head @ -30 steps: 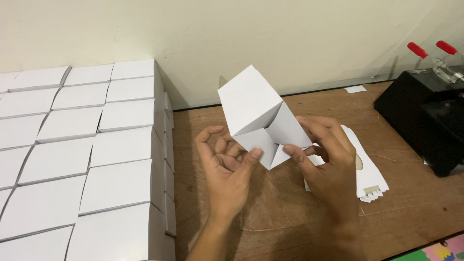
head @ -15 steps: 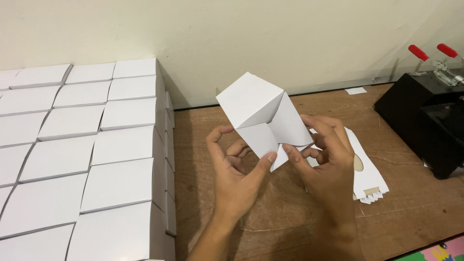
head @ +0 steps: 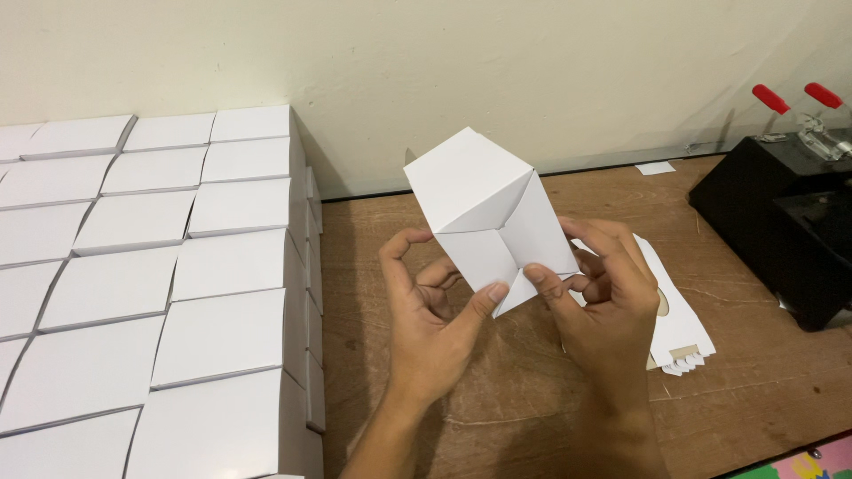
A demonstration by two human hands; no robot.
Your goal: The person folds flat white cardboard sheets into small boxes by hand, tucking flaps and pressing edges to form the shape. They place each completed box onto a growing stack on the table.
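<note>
Both my hands hold a white cardboard box (head: 475, 200) tilted above a brown wooden table (head: 497, 417). Its folded end flaps face me. My left hand (head: 430, 324) grips the box from below left, its thumb pressed on the lower flap. From the right, my right hand (head: 599, 306) holds it, thumb on the same flap edge and fingers curled behind the box. Under my right hand lies a stack of flat white box blanks (head: 679, 333).
Rows of finished white boxes (head: 160, 275) are stacked along the left, up to the cream wall. A black machine (head: 781, 235) with red-handled clamps (head: 799, 98) stands at the right edge. A small white paper scrap (head: 655, 168) lies by the wall.
The box has turned a little, its flaps folded flatter. My thumbs have come together on the lower flap. Both hands stay in about the same place.
</note>
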